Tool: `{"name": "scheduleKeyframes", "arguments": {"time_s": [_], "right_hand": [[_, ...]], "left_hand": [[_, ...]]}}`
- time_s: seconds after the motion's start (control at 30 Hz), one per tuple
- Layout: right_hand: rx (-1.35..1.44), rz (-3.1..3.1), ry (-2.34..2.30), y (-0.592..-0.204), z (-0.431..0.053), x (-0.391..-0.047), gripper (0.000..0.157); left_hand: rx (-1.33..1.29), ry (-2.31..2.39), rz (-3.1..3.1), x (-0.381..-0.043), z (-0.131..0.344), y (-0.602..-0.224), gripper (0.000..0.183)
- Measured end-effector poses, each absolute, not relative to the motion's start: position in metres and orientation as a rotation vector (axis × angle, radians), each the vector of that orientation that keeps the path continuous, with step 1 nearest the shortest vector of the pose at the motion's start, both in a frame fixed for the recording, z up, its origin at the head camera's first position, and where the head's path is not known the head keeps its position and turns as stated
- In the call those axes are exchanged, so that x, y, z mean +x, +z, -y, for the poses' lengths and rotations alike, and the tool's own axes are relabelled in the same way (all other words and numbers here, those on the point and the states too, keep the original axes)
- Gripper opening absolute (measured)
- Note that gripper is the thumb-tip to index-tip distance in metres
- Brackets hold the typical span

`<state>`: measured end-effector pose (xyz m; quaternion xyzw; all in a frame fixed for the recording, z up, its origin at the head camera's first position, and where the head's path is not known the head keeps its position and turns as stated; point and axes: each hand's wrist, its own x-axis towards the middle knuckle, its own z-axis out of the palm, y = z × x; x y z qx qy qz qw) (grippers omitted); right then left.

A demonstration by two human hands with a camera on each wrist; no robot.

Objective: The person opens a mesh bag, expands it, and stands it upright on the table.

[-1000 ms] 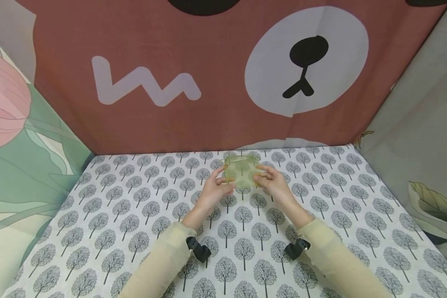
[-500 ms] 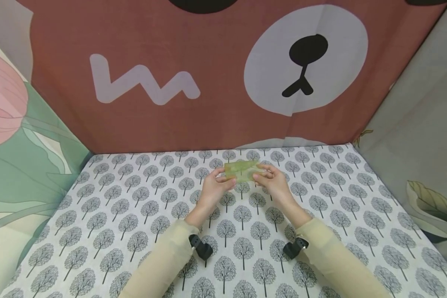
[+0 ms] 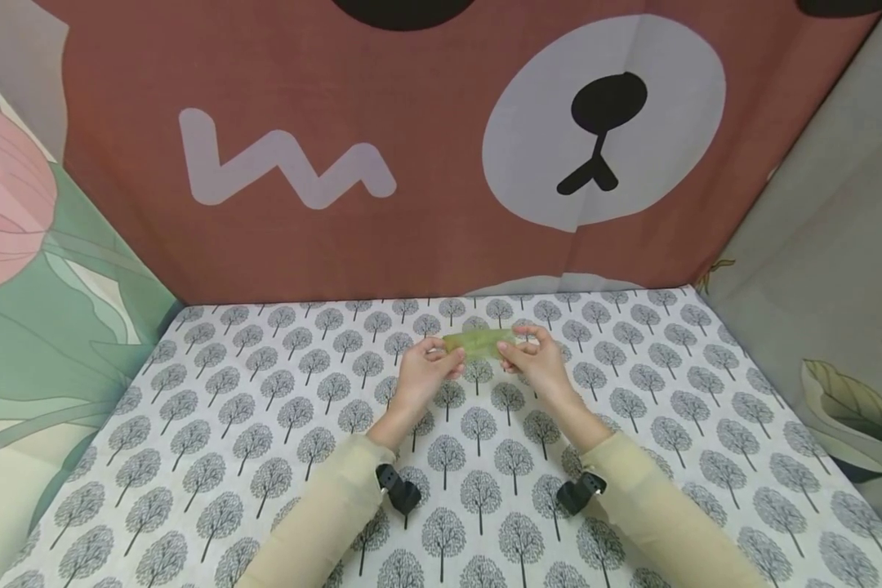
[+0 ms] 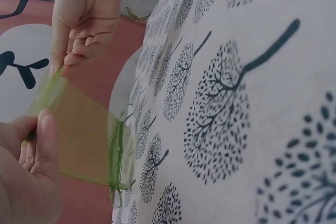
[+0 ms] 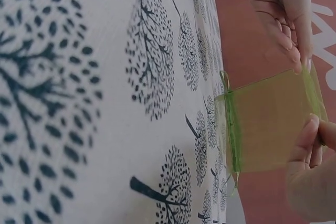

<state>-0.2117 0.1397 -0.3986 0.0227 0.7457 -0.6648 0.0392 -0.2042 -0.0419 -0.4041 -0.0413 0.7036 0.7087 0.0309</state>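
Observation:
Between my two hands is a sheer green organza drawstring bag (image 3: 478, 343). My left hand (image 3: 425, 369) pinches one corner of its upper edge with thumb and fingers. The other corner is pinched by my right hand (image 3: 541, 361). In the right wrist view the bag (image 5: 265, 124) hangs spread, its gathered ribbon end (image 5: 232, 129) down beside the tablecloth. A strip of doubled fabric shows along the gripped edge. The left wrist view also has the bag (image 4: 84, 129) stretched between both hands, with thin ribbon loops (image 4: 116, 153) at the lower end.
A white cloth printed with dark trees (image 3: 444, 531) covers the table. Behind it hangs a reddish-brown curtain (image 3: 441, 245) with a bear face. Patterned curtains stand left (image 3: 81, 327) and right (image 3: 816, 286). Black wrist cameras (image 3: 399, 490) are strapped over the sleeves.
In the head view the bag has gone from a broad square to a narrow strip as its far side came down. Both hands keep nearly the same place and their grip.

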Motion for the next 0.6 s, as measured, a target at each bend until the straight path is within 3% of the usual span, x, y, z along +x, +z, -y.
{"name": "scheduleKeyframes", "arguments": {"time_s": [0.17, 0.4, 0.6], "right_hand": [[0.049, -2.290, -2.011, -0.3994, -0.1381, -0.2101, 0.051], [0.030, -2.268, -2.002, -0.4017, -0.1341, -0.2099, 0.040], [0.024, -2.287, -2.000, -0.4021, -0.1349, -0.2092, 0.038]], "left_hand": [[-0.043, 2.172, -2.226, -0.2048, 0.0418, -0.4075, 0.017], [-0.020, 2.122, -2.360, -0.2041, 0.0408, -0.4085, 0.021], [-0.022, 2.136, -2.331, -0.2028, 0.0403, -0.4022, 0.038]]}}
